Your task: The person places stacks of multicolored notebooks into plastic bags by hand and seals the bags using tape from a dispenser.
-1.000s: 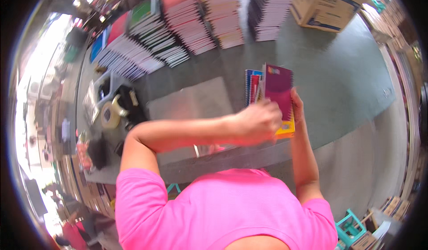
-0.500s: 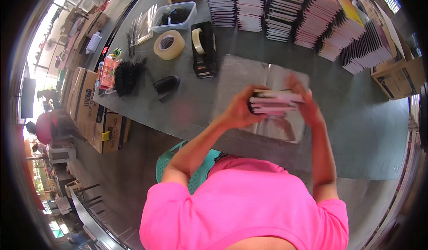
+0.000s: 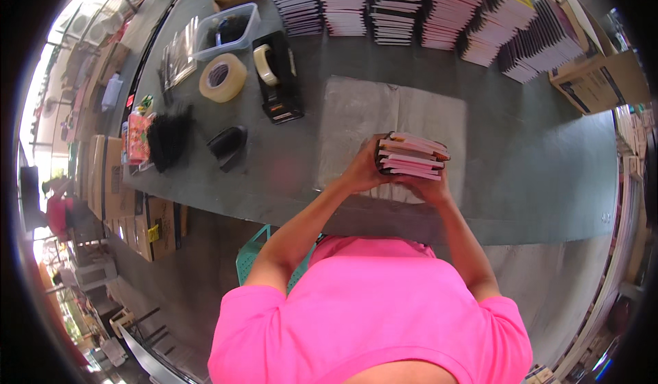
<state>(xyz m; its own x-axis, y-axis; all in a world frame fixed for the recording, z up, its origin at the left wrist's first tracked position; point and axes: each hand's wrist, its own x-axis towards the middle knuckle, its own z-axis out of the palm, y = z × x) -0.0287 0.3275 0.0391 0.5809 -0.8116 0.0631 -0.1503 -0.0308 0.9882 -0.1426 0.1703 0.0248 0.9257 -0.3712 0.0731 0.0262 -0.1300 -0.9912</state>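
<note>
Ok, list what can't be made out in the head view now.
All in the head view:
- Covers of the held notebooks: mostly hidden, since page edges face the camera; the left hand covers one end.
- Leftmost notebook stack: top cut off by the upper edge.
- Clear tub: dark contents too small to identify.
- Person in red: small, blurred.

Compact stack of small notebooks (image 3: 414,156), dark binding at L end, pinkish-white page edges facing up twd camera, blocks slightly uneven; gripped btwn L hand (image 3: 363,169) & R hand (image 3: 432,188), over clear plastic sheet (image 3: 356,110) nr front edge of grey-green desk (image 3: 534,185).
</note>
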